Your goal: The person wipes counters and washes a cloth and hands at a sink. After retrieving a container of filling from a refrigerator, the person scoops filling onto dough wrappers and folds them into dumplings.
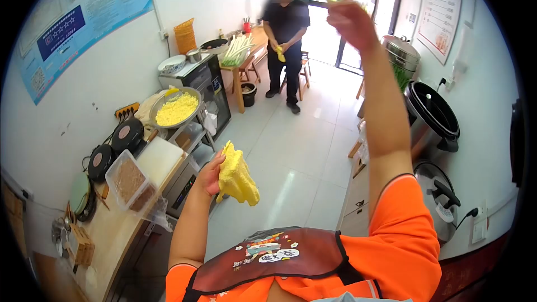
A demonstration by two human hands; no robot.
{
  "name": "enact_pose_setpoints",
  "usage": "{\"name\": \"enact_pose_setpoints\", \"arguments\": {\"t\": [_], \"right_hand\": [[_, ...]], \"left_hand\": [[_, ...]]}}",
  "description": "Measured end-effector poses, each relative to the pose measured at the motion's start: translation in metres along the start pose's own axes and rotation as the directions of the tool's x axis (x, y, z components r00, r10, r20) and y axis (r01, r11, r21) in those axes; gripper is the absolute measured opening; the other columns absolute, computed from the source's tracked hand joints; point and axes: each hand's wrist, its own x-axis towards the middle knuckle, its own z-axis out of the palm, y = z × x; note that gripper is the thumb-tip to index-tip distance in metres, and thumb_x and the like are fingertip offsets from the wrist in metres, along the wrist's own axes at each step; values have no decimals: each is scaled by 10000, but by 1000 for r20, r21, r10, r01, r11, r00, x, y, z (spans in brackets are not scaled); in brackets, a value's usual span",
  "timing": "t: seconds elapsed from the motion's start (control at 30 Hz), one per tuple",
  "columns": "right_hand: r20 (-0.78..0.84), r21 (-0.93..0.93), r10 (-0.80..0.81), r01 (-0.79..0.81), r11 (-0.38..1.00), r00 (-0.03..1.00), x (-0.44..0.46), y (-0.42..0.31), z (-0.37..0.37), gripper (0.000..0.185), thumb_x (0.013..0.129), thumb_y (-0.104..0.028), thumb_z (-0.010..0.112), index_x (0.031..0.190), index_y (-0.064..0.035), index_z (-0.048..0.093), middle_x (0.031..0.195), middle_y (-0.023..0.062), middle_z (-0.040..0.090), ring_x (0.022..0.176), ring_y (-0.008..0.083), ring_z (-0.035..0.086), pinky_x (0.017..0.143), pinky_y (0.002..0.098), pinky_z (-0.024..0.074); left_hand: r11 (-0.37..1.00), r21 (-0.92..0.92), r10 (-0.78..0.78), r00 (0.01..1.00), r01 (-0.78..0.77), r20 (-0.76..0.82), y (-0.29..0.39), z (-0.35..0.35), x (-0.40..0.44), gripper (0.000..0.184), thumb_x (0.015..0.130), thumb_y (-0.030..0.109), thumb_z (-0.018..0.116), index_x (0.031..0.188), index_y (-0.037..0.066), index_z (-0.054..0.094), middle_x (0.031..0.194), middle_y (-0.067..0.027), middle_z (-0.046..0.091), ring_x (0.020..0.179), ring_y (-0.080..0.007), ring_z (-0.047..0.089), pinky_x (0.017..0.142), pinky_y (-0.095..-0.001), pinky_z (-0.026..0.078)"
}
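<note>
My left hand [210, 174] is closed around one edge of a yellow cloth [239, 177], which hangs down in loose folds above the floor. Raised high in front of me, my right hand [352, 22] has its fingers apart, at least one stretched upward, and their tips are somewhat blurred. Nothing shows in it. Left of the cloth, a large metal bowl [196, 96] of yellow crumbly food [178, 109] stands near the counter. A white cutting board [160, 159] and a clear plastic container [127, 177] of brown food lie on the wooden counter [114, 240].
A person [286, 28] in dark clothes stands ahead, holding something yellow [280, 53]. Round black appliances [102, 162] line the left wall. Green onions [238, 50] lie on a back table. To my right stand a large open cooker [433, 109] and a lidded pot [439, 193].
</note>
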Motion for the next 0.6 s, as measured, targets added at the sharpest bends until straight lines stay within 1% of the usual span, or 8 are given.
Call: {"name": "enact_pose_setpoints", "arguments": {"t": [0.17,0.27,0.37,0.4,0.43,0.47,0.57,0.6], "right_hand": [[199,-52,-319,335,941,927,-123,-136,13,420,979,-200,481,1341,-12,382,1075,197,666,753,215,695,646,309,554],[356,-40,-325,362,931,876,-157,-146,36,361,1006,-242,450,1273,1,456,1073,201,671,708,187,696,578,279,551],[452,-158,78,-6,987,889,-181,-63,31,362,1033,-284,419,1204,14,531,1071,206,675,664,158,697,509,250,548],[36,-284,321,-298,911,947,-201,9,54,299,991,-247,506,1092,17,606,945,161,708,522,157,660,466,257,537],[-136,-197,620,-635,747,773,-225,73,65,359,953,-282,566,1051,57,635,866,152,697,610,165,689,513,264,572],[-69,-107,798,-800,590,598,-253,137,69,324,919,-264,599,1032,34,656,883,151,700,641,201,702,523,295,581],[260,-328,868,-807,492,423,-243,268,137,336,925,-284,579,1040,19,670,915,137,698,774,218,711,674,330,595],[305,-674,764,-439,595,568,-221,312,151,362,936,-306,566,1074,17,655,958,134,695,841,215,696,786,336,563]], "left_hand": [[987,-83,-144,982,134,-120,-10,-30,-9,387,988,260,511,1331,85,469,1231,-153,598,1123,-309,604,977,-477,485],[994,-48,-107,982,101,-157,-26,-40,-5,377,993,263,506,1318,73,488,1208,-121,617,1113,-274,613,961,-446,499],[998,34,-49,994,53,-93,-26,-27,2,395,991,241,507,1354,98,447,1251,-111,585,1154,-254,584,977,-427,486],[997,68,-16,995,23,-96,-27,-29,-6,407,990,234,508,1367,103,432,1267,-108,574,1168,-248,574,984,-422,481],[996,63,-52,991,60,-120,-26,-33,-14,454,986,223,510,1403,94,387,1312,-106,537,1201,-241,546,1000,-414,465],[995,95,-23,988,38,-152,-27,-33,-17,467,984,222,509,1413,95,375,1321,-109,532,1203,-244,545,1005,-415,461],[993,118,48,981,-26,-186,-30,1,-35,486,979,231,508,1421,92,364,1332,-120,524,1216,-276,539,1022,-442,452],[997,-2,-71,977,72,-201,-33,11,-33,479,980,241,503,1410,79,367,1331,-143,520,1227,-301,535,1033,-472,445]]}}
